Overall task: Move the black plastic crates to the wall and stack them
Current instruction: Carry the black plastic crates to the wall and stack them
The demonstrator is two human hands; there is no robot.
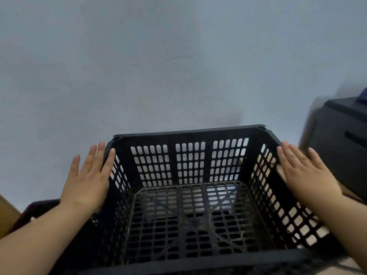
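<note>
A black plastic crate (190, 135) with slotted walls and a lattice floor fills the lower middle, its far rim close to the pale grey wall (178, 56). It holds nothing. Dark shapes show through its floor; what lies under it I cannot tell. My left hand (87, 181) lies flat with straight fingers along the crate's left rim, fingertips near the far left corner. My right hand (305, 171) lies flat with straight fingers on the right rim. Neither hand curls round the crate.
A dark box-like object (345, 139), blurred, stands at the right edge against the wall. Another dark object (39, 207) shows low on the left behind my forearm, and a brown surface (8, 215) sits at the far left edge.
</note>
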